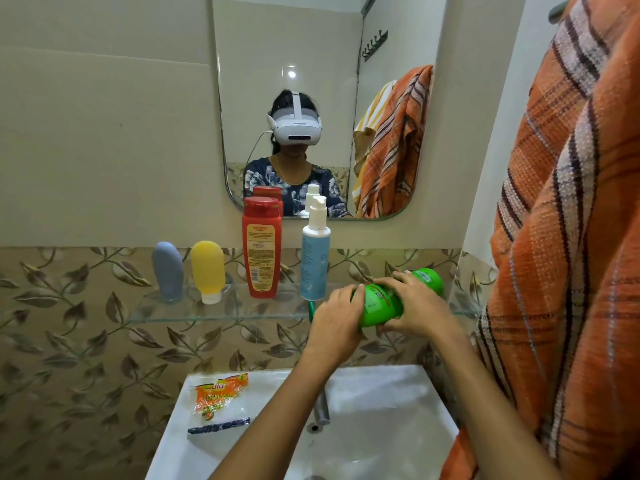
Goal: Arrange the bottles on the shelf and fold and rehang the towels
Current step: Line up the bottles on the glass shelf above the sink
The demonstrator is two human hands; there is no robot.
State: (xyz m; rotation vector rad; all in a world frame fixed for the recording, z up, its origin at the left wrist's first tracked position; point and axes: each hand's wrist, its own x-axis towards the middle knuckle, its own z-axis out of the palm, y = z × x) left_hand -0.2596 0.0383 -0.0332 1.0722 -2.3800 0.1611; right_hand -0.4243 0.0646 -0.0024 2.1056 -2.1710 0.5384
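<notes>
Head view, left to right across the glass shelf: a matte grey tube and a rounded yellow tube stand cap-down, then a tall red bottle and a slim blue pump bottle. At centre right my left hand and right hand wrap around a glossy green bottle, tilted on its side over the shelf's edge. A coarse orange striped towel hangs along the right edge.
</notes>
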